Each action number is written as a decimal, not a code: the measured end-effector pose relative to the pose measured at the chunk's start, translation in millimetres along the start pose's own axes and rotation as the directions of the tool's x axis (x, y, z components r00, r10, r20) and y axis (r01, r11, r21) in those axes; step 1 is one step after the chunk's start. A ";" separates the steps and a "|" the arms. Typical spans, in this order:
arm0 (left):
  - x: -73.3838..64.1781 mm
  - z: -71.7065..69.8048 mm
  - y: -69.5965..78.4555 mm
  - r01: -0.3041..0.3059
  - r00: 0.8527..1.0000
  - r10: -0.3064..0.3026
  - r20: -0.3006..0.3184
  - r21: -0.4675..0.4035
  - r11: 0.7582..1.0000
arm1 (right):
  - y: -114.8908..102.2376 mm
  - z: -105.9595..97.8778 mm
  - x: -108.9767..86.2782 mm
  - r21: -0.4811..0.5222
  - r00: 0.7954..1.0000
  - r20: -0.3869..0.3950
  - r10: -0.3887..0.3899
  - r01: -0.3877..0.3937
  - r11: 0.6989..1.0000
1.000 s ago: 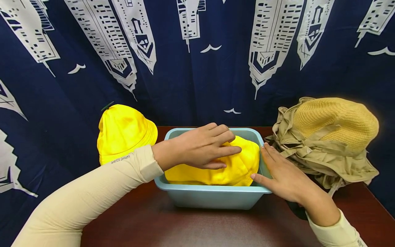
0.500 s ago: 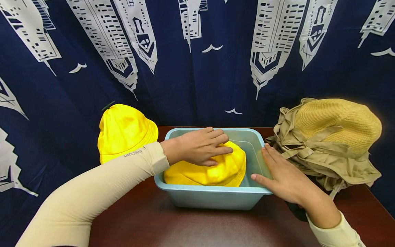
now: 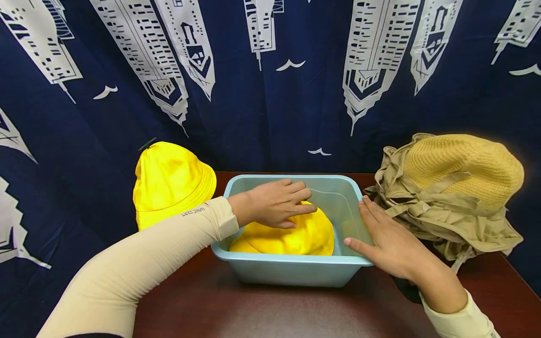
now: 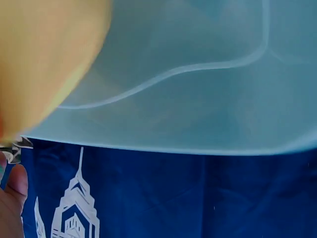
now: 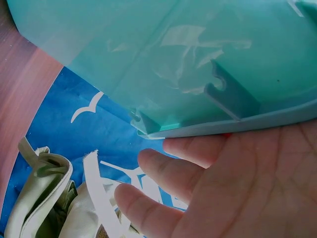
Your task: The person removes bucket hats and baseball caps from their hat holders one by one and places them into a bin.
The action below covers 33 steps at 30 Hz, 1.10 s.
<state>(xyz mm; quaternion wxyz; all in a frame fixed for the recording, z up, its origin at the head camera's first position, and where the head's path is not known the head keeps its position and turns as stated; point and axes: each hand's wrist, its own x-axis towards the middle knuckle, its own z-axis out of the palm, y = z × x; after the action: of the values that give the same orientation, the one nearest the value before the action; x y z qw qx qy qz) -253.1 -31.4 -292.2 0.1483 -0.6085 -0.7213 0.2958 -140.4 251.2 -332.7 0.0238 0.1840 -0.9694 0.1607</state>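
In the head view a yellow cloth hat point(image 3: 314, 237) lies inside a light blue plastic bin point(image 3: 291, 271), towards its left and front. Over its crown my left hand point(image 3: 274, 204) rests, fingers pointing right, index extended and thumb lower down. The left wrist view has a blurred yellow piece of the hat point(image 4: 47, 54) close to the lens, beside the bin's inner wall point(image 4: 198, 114). My right hand point(image 3: 389, 239) presses flat fingers along the bin's right rim, thumb over its front corner. From the right wrist, its straight fingers point(image 5: 173, 173) show beneath the rim.
Left of the bin stands a second yellow hat point(image 3: 169, 183). A knitted tan hat point(image 3: 460, 169) with beige cloth and ties sits at the right. Behind the dark red table point(image 3: 279, 312) hangs a navy curtain point(image 3: 253, 117) with white buildings.
The hat in the bin has moved left and sunk lower, baring the bin's right side. My left hand has lowered slightly with it. The right hand has stayed on the rim.
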 end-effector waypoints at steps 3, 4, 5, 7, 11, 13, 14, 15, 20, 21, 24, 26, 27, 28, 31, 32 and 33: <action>0.0 -0.8 1.0 0.015 1.000 -0.015 0.026 0.031 0.999 | -0.3 -0.4 0.5 -0.001 1.000 -0.001 0.000 0.000 1.000; -0.4 -0.9 1.2 0.021 0.999 -0.022 0.035 0.032 0.999 | -0.2 -0.2 0.3 -0.001 1.000 -0.003 0.001 -0.001 1.000; -1.0 -1.2 1.1 0.027 0.999 -0.029 0.041 0.030 0.999 | 0.0 -0.1 0.2 0.001 1.000 -0.004 0.001 -0.001 1.000; -2.9 -2.0 0.4 0.043 0.998 -0.044 0.046 0.018 0.999 | 0.1 -0.1 0.1 0.003 1.000 -0.009 0.000 0.000 1.000; -7.7 -4.1 -2.4 0.076 0.996 -0.076 0.039 -0.004 0.997 | -0.1 -0.4 0.5 0.005 1.000 -0.013 -0.006 0.006 1.000; -10.5 -5.4 -4.2 0.085 0.996 -0.085 0.026 -0.004 0.996 | -0.1 -0.4 0.6 0.006 1.000 -0.012 -0.009 0.009 1.000; -12.1 -5.9 -5.3 0.089 0.996 -0.089 0.018 -0.001 0.996 | 0.0 -0.3 0.8 0.006 1.000 -0.012 -0.011 0.011 1.000; -14.1 -6.7 -6.5 0.092 0.996 -0.092 0.012 0.004 0.996 | 0.2 -0.2 0.9 0.006 1.000 -0.013 -0.012 0.012 1.000; -28.4 -10.3 -18.2 0.128 0.991 -0.129 -0.031 -0.017 0.992 | -0.1 1.0 0.8 0.007 1.000 -0.013 -0.005 0.006 1.000; -31.8 -11.0 -21.3 0.141 0.989 -0.142 -0.036 -0.021 0.990 | -0.3 1.1 0.7 0.008 1.000 -0.014 -0.006 0.006 1.000; -43.2 -13.5 -30.8 0.192 0.981 -0.192 -0.027 -0.021 0.981 | -0.1 1.5 0.4 0.008 1.000 -0.016 -0.004 0.004 1.000; -51.8 -14.4 -36.3 0.225 0.974 -0.225 -0.010 -0.013 0.974 | -0.1 2.1 0.4 0.007 1.000 -0.018 -0.006 0.006 1.000; -56.0 -14.8 -38.7 0.243 0.970 -0.243 0.003 -0.012 0.970 | -0.2 2.3 0.4 0.006 1.000 -0.019 -0.008 0.008 1.000; -60.6 -14.9 -41.2 0.260 0.966 -0.260 0.012 -0.009 0.966 | -0.1 2.4 0.4 0.005 1.000 -0.019 -0.007 0.007 1.000; -73.8 -12.6 -48.6 0.303 0.953 -0.303 0.023 -0.007 0.953 | -0.1 2.2 0.4 0.002 1.000 -0.023 -0.013 0.013 1.000; -78.2 -11.2 -50.9 0.317 0.948 -0.317 0.026 -0.007 0.948 | 0.0 2.2 0.6 0.002 1.000 -0.023 -0.015 0.015 1.000; -82.7 -9.7 -52.8 0.330 0.944 -0.329 0.027 -0.008 0.944 | 0.1 2.3 0.8 0.002 1.000 -0.021 -0.013 0.013 1.000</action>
<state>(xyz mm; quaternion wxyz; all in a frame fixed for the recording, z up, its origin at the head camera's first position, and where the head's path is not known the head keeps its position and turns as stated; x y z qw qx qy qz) -271.4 -113.3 -240.5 0.1828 -0.4766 -0.8164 0.2702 -141.2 250.2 -334.8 0.0351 0.1887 -0.9677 0.1635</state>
